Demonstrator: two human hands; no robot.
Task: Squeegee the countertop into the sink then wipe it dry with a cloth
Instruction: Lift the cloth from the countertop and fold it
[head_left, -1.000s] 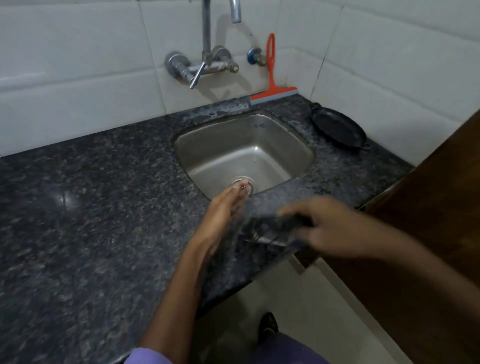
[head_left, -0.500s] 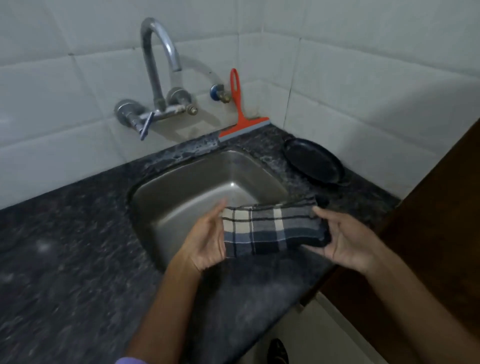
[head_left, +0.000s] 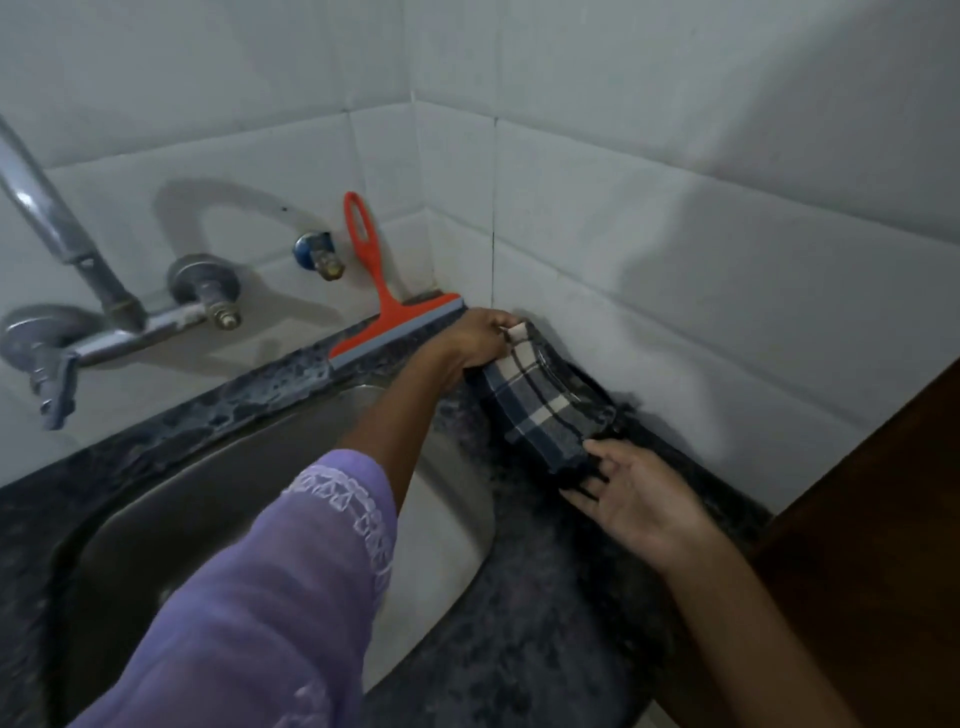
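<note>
A blue-and-white checked cloth (head_left: 540, 410) is stretched along the dark granite countertop (head_left: 545, 623) in the far right corner, beside the wall. My left hand (head_left: 467, 340) grips its far end near the corner. My right hand (head_left: 634, 499) holds its near fringed end with the fingers spread. An orange squeegee (head_left: 387, 317) leans against the back wall behind the steel sink (head_left: 218, 499), its blade on the wet ledge just left of my left hand. The cloth hides the black pan.
A chrome tap (head_left: 98, 306) and a small blue valve (head_left: 314, 254) stick out of the white tiled wall above the sink. A brown wooden panel (head_left: 872, 519) stands at the right, against the counter's end.
Both hands have carried the cloth from over the sink's front edge to the far right corner. The view has moved in closer to the wall.
</note>
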